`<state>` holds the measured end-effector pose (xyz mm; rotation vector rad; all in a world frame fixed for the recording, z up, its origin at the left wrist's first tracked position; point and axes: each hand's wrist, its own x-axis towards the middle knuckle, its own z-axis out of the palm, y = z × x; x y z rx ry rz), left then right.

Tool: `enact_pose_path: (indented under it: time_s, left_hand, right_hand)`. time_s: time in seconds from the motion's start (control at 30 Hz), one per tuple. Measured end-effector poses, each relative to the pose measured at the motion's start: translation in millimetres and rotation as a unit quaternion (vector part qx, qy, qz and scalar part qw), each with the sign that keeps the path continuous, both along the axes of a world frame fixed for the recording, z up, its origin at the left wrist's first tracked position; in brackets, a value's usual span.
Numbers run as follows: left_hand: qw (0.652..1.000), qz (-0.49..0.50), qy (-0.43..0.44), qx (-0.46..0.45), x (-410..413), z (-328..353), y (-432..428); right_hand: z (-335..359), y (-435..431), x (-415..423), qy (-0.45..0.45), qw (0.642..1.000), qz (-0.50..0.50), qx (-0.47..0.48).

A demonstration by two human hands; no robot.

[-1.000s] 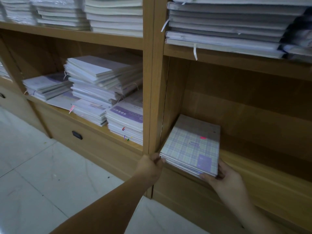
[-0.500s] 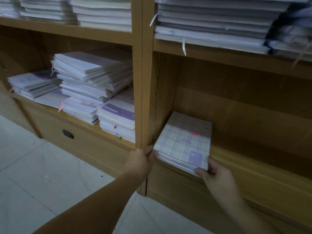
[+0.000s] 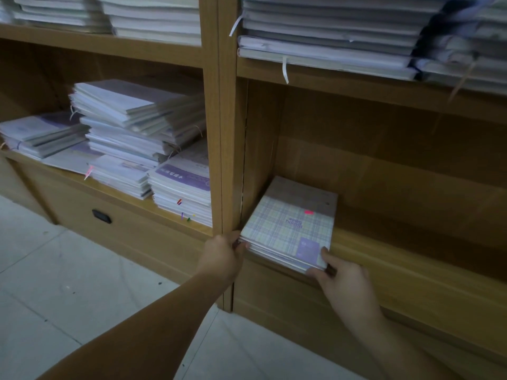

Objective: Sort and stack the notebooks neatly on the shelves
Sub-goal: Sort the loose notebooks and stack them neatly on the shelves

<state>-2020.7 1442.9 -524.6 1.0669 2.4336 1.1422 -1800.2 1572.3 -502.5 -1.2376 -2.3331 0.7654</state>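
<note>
The left hand (image 3: 222, 256) and right hand (image 3: 345, 281) each gripped a near corner of the plaid notebook stack (image 3: 290, 226), tucked against the divider (image 3: 227, 160), with open shelf (image 3: 411, 256) running rightward.

Wide free room in right compartment (image 3: 384, 174) beside plaid stack (image 3: 290, 223); stack tight against divider (image 3: 227, 133); left compartment (image 3: 41, 78) crowded with notebook piles (image 3: 131, 127)
</note>
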Motion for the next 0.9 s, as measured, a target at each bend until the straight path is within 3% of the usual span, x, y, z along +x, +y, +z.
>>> enact_pose_path:
  time_s: [0.3, 0.5, 0.63, 0.9]
  left_hand:
    - [1.000, 0.008, 0.019, -0.012, -0.1, -1.9, -1.3]
    - [0.999, 0.004, -0.032, -0.015, 2.1, -4.5, -2.6]
    - [0.998, 0.017, -0.067, 0.004, 5.2, -3.2, 0.2]
    - [0.998, 0.025, -0.053, -0.008, 0.0, -3.5, 2.0]
  right_hand:
    - [-4.3, 7.3, 4.8, 0.081, 0.993, 0.000, -0.082]
    - [-5.3, 10.4, 8.9, 0.157, 0.973, 0.004, -0.172]
    - [-4.7, 6.4, 2.9, 0.145, 0.975, 0.007, -0.168]
    - [-14.9, 13.5, 3.0, 0.126, 0.981, -0.026, -0.143]
